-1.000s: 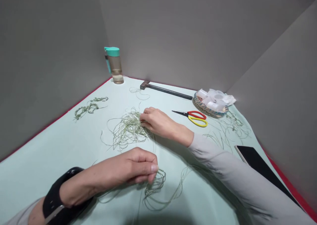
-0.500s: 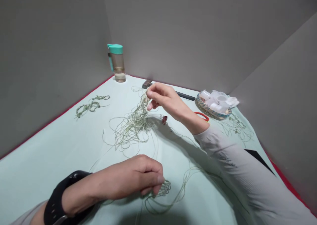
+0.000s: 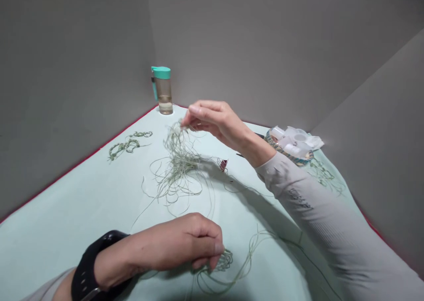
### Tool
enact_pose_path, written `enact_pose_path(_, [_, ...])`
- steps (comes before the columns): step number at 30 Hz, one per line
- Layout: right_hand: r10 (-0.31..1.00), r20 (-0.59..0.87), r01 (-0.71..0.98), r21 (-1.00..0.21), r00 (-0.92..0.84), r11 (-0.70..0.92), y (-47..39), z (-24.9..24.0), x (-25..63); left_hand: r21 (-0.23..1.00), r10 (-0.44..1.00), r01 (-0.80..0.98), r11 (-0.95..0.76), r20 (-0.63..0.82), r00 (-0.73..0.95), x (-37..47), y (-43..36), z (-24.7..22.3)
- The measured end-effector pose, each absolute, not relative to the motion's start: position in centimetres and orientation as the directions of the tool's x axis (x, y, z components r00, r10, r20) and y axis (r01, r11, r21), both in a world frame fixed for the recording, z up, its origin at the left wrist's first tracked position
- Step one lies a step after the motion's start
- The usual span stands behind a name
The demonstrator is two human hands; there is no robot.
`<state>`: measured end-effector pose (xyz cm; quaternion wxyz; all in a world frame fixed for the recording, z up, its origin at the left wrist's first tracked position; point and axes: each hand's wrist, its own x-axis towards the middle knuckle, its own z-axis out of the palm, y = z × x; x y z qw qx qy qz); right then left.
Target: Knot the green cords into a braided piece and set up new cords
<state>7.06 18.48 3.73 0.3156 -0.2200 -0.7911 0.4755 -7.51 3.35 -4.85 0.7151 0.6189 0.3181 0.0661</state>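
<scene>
My left hand (image 3: 198, 243), with a black watch on its wrist, is closed at the front on a small knotted bundle of green cord (image 3: 225, 260). Loose strands loop away from it to the right over the pale cloth. Farther back, my right hand (image 3: 212, 118) has its thumb and fingers pinched at the top of a tangled heap of thin green cords (image 3: 183, 166). The top of the heap is lifted and slightly blurred, while its lower strands spread on the table. A small dark red piece (image 3: 223, 164) with thread lies right of the heap.
A bottle with a turquoise lid (image 3: 163, 73) stands at the back corner. Knotted green pieces (image 3: 124, 148) lie at the left. A woven basket (image 3: 289, 153) of white spools and plastic is at the right, beside more green cords (image 3: 323, 175). Grey walls (image 3: 251, 49) rise behind.
My right hand has moved left and slightly up, drawing the top of the cord heap leftward. My left hand keeps its hold. The view has shifted a little, and the right forearm now covers the red loop.
</scene>
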Motion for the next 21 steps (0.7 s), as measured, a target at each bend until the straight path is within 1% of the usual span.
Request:
enact_pose_path(2, [0.629, 0.287, 0.262, -0.728, -0.722, 0.633, 18.6, 3.2, 7.7, 0.925, 0.489, 0.299, 0.233, -0.377, 0.786, -7.5, 3.2, -4.7])
enact_pose_path(4, [0.625, 0.303, 0.388, -0.57, -0.719, 0.724, 18.7, 2.7, 8.3, 0.923, 0.486, 0.302, 0.239, -0.384, 0.785, -7.5, 3.1, -4.5])
enact_pose_path(5, [0.625, 0.32, 0.41, -0.533, -0.712, 0.74, 18.6, 2.6, 8.5, 0.921, 0.484, 0.306, 0.241, -0.388, 0.785, -7.5, 3.1, -4.3])
enact_pose_path(9, [0.614, 0.414, 0.412, -0.48, -0.672, 0.774, 18.0, 3.3, 8.7, 0.915, 0.475, 0.321, 0.243, -0.401, 0.783, -7.5, 3.0, -4.0])
enact_pose_path(10, [0.613, 0.445, 0.406, -0.477, -0.653, 0.779, 17.8, 3.7, 8.6, 0.915, 0.478, 0.324, 0.242, -0.403, 0.781, -7.5, 3.0, -4.0])
enact_pose_path(11, [0.609, 0.479, 0.373, -0.501, -0.632, 0.781, 17.7, 4.1, 8.5, 0.914, 0.481, 0.326, 0.241, -0.404, 0.778, -7.4, 3.0, -4.1])
enact_pose_path(14, [0.578, 0.561, 0.14, -0.635, -0.593, 0.76, 18.1, 5.2, 8.2, 0.913, 0.495, 0.33, 0.239, -0.407, 0.768, -7.4, 3.0, -4.3])
enact_pose_path(16, [0.552, 0.561, 0.009, -0.697, -0.617, 0.717, 18.7, 5.5, 8.1, 0.916, 0.504, 0.325, 0.235, -0.401, 0.765, -7.3, 3.0, -4.4])
enact_pose_path(18, [0.538, 0.515, 0.016, -0.712, -0.667, 0.702, 19.3, 5.5, 8.1, 0.921, 0.513, 0.316, 0.226, -0.388, 0.766, -7.4, 3.0, -4.5])
enact_pose_path(21, [0.544, 0.431, 0.104, -0.709, -0.72, 0.698, 19.4, 5.3, 8.3, 0.928, 0.518, 0.306, 0.214, -0.373, 0.769, -7.4, 3.1, -4.6])
